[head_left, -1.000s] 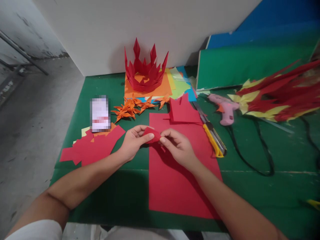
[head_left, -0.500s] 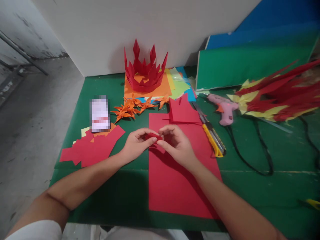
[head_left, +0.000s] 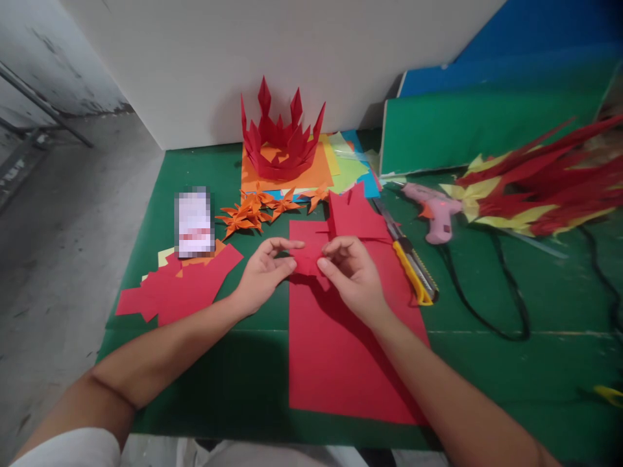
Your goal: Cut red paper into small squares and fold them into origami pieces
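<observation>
A small folded red paper piece [head_left: 307, 259] is pinched between both hands just above a large red paper sheet [head_left: 341, 350] on the green table [head_left: 228, 383]. My left hand [head_left: 265, 272] grips its left edge with thumb and fingers. My right hand [head_left: 353, 272] holds its right side, fingers curled and thumb pressed against the paper. Beyond the hands lie more folded red pieces [head_left: 355, 214].
A red paper crown [head_left: 282, 139] stands on orange paper at the back. Orange origami shapes [head_left: 257, 209], red cut scraps [head_left: 180, 285], a blurred card [head_left: 195, 220], a yellow utility knife [head_left: 411, 263], a pink glue gun [head_left: 435, 214] with black cord, and a red-yellow paper piece [head_left: 540, 181] lie around.
Both hands have shifted slightly away from me with the small red piece, which is now more spread out between the fingers than a second ago.
</observation>
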### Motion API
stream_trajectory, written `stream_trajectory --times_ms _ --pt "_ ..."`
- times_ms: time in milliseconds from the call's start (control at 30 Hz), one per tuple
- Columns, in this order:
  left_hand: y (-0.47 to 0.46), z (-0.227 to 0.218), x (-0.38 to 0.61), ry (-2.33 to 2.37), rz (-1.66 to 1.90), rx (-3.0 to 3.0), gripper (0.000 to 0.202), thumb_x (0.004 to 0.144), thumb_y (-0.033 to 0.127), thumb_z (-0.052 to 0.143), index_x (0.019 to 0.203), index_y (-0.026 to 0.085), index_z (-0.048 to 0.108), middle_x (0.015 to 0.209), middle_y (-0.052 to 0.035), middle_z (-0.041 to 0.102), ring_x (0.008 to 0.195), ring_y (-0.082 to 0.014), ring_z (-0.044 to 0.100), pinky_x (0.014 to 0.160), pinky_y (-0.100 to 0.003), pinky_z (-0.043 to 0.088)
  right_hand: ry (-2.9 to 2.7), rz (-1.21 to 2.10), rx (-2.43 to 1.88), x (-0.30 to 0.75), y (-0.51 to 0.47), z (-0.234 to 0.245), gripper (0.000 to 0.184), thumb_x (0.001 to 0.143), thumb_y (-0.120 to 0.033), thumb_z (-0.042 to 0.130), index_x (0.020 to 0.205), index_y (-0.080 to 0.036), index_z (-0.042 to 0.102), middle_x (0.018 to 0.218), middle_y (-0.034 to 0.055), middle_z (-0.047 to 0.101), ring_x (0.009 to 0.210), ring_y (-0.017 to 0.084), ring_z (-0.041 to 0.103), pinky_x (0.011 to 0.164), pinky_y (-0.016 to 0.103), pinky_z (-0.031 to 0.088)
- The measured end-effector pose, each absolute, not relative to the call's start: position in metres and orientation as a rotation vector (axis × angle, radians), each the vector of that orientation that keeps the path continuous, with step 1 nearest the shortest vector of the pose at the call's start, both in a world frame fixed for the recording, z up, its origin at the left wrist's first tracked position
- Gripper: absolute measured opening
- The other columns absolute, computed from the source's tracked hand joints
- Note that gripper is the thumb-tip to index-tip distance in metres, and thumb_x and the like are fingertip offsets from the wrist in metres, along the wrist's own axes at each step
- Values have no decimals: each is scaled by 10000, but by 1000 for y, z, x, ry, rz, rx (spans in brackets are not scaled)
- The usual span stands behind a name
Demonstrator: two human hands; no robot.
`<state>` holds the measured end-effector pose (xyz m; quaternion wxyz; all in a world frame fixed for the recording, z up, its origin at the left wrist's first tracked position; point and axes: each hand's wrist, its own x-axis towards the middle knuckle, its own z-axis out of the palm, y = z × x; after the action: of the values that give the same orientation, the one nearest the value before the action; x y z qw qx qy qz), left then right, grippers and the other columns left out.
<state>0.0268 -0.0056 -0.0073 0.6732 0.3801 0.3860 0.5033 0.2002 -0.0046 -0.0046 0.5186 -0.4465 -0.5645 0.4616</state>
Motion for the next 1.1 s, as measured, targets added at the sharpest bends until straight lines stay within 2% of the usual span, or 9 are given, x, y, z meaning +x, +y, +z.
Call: stream_trajectory --times_ms 133,233,333,500,767,933,1100 --pt "-6 -3 26 869 1074 782 305 694 329 816 769 156 576 1073 -57 695 757 -81 628 719 -213 521 -1502 1019 -1047 202 -5 -2 67 874 -261 594 814 -233 590 804 13 589 742 158 575 705 317 488" --pt "-7 -2 27 915 1029 757 286 674 358 824 771 153 649 919 -23 699 741 -87 639 715 -215 543 -1609 922 -1046 204 -5 1 129 891 -220 566 796 -235 652 831 29 612 823 181 600 784 351 495" --pt "-7 -3 27 956 1026 761 278 677 371 817 807 158 695 816 -7 694 711 -100 652 738 -254 573 -1651 886 -1079 204 -5 3 154 894 -206 565 814 -248 689 836 29 610 824 181 604 757 338 502" --pt "-8 -3 27 1034 1016 755 265 667 369 808 790 151 718 846 -30 735 695 -130 693 738 -298 599 -1734 796 -1084 204 -6 1 173 900 -191 558 834 -259 703 860 26 598 816 173 603 738 327 504" --pt "-9 -1 26 1044 991 770 233 693 298 743 872 149 749 926 -71 768 674 -144 711 712 -291 591 -1872 681 -1058 208 -5 -6 176 897 -164 572 932 -277 702 943 35 612 896 181 626 786 332 522" --pt "-10 0 24 1025 955 832 234 712 278 698 898 146 755 945 -78 768 692 -140 704 724 -276 576 -1931 643 -1051 212 -3 -7 130 888 -183 595 923 -263 692 962 47 625 947 194 627 823 343 524" --pt "-12 -1 24 1030 928 990 272 708 235 712 962 142 738 991 -81 758 808 -149 700 800 -274 563 -1941 701 -993 214 0 -4 67 874 -204 611 877 -237 669 921 53 633 913 195 631 802 351 526"
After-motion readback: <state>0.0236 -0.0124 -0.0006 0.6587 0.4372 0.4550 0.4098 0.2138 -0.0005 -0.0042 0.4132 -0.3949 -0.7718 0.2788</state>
